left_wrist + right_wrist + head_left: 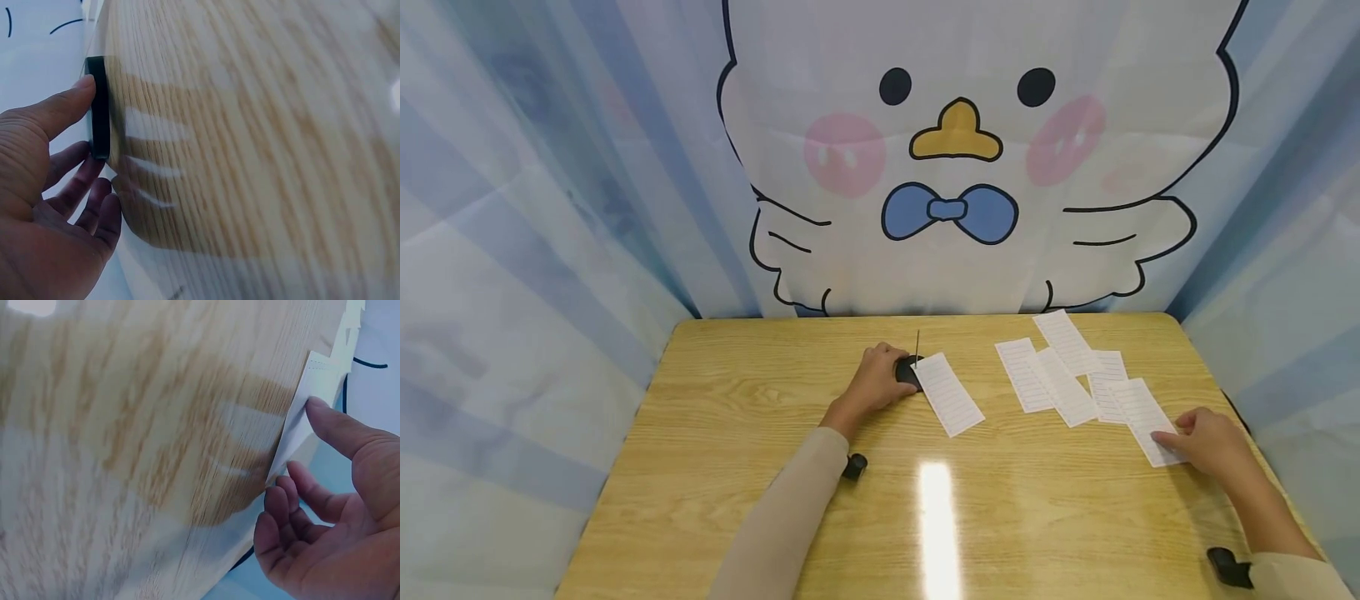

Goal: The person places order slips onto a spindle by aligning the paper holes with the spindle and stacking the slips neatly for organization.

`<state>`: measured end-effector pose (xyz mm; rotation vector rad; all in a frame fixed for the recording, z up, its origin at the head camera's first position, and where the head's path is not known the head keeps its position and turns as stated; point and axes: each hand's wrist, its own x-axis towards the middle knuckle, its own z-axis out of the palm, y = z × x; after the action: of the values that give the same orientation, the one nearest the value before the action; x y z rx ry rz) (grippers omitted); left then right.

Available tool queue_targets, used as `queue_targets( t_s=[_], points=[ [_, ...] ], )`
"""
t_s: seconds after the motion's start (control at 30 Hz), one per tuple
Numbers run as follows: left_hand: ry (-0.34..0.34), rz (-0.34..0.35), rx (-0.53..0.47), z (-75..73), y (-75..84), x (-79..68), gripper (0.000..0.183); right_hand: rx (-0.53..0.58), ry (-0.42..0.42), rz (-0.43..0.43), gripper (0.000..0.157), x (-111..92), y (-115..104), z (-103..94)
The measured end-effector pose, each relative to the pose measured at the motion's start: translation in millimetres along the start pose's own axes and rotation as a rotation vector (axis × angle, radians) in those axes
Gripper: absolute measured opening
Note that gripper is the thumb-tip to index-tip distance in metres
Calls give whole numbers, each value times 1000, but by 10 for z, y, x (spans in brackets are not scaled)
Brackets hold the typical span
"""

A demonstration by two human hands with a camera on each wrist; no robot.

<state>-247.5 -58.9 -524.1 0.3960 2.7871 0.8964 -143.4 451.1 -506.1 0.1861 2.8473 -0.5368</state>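
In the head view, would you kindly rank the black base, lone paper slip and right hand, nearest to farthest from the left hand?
1. Black base: gripped by left hand.
2. Lone paper slip: right of base.
3. Right hand: far right.

this looks like a small curtained booth around a single glossy, light-brown wood-grain table (760, 383). a white cloth hanging (955, 279), printed with a black-outlined cartoon bird (958, 133) in a blue bow tie (948, 208), closes the far side; pale blue-and-white fabric drapes (535, 250) rise along the left and right. a long white streak of reflected light (940, 533) marks the near tabletop. the room beyond is hidden.
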Motion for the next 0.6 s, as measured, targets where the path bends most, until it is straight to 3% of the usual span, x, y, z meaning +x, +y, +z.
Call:
queue_targets(
  t_s=[0.37,0.6],
  points=[
    [-9,-4,4,22,-23,12,63,14,-54,47,63,-16,-50,26],
    [-1,-4,4,17,-11,10,63,56,-88,113,72,-6,-88,21]
  ],
)
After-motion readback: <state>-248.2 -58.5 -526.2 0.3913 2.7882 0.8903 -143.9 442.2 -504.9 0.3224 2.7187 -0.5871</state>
